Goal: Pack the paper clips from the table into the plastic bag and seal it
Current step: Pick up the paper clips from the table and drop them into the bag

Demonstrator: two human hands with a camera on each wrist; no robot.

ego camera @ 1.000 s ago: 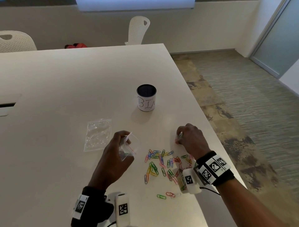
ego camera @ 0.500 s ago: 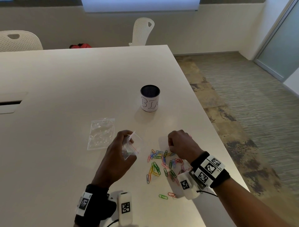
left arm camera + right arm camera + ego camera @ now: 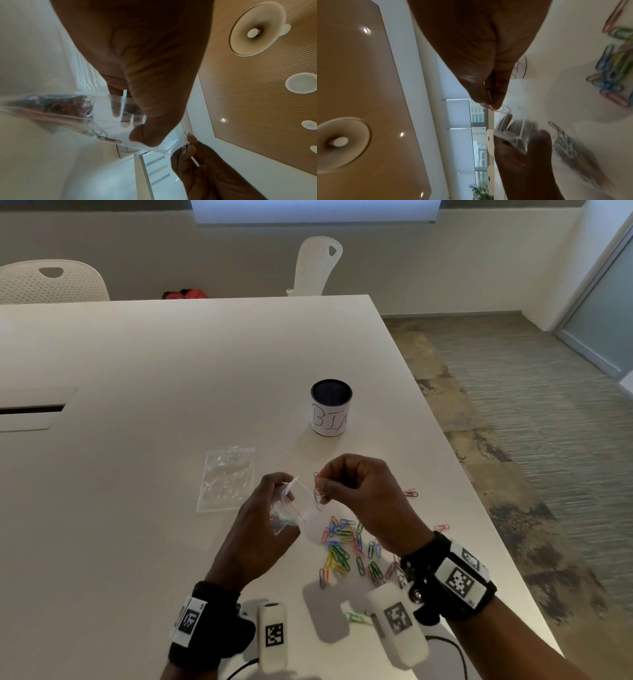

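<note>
My left hand (image 3: 265, 529) holds a small clear plastic bag (image 3: 291, 506) above the table, its mouth turned to the right; several clips lie inside the plastic bag (image 3: 68, 108). My right hand (image 3: 356, 491) pinches a few paper clips (image 3: 318, 489) between thumb and fingers right at the bag's mouth. In the right wrist view the pinched paper clips (image 3: 501, 108) hang just over the bag's opening (image 3: 513, 129). A loose heap of coloured paper clips (image 3: 346, 549) lies on the white table (image 3: 154, 371) below both hands, with a green clip (image 3: 354, 617) near the front.
A second clear bag (image 3: 227, 477) lies flat to the left of my hands. A cup marked "BIN" (image 3: 331, 407) stands behind them. Two pink clips (image 3: 411, 493) (image 3: 442, 528) lie near the table's right edge. White chairs (image 3: 318, 265) stand at the far side.
My right hand has lifted from the table, moved left and up with paper clips pinched, and now meets the bag's mouth. The left hand kept holding the bag.
</note>
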